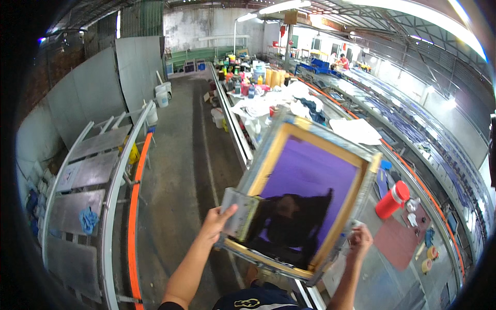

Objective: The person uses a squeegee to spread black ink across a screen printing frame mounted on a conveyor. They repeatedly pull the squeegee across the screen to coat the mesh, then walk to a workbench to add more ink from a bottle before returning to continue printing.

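A screen printing frame (277, 155) is held tilted in front of me, above the aisle and the table's near edge. Its mesh (310, 165) is purple, and a wet-looking black patch (281, 225) covers the lower part. My left hand (218, 223) is closed at the frame's left side, its thumb over a grey plate (236, 206) with a yellow-green edge. Whether that plate is fixed to the frame, I cannot tell. At the lower right edge my right hand (360, 237) is closed, fingers curled against the frame; its fingertips are partly hidden.
To the right, the long table carries a red flask (392, 199), a brown sheet (395, 240) and tape rolls (427, 265). Bottles, tubs and white cloths (258, 107) crowd its far part. A metal rack (111, 206) with a blue rag (89, 220) stands left. Someone (343, 62) is far off.
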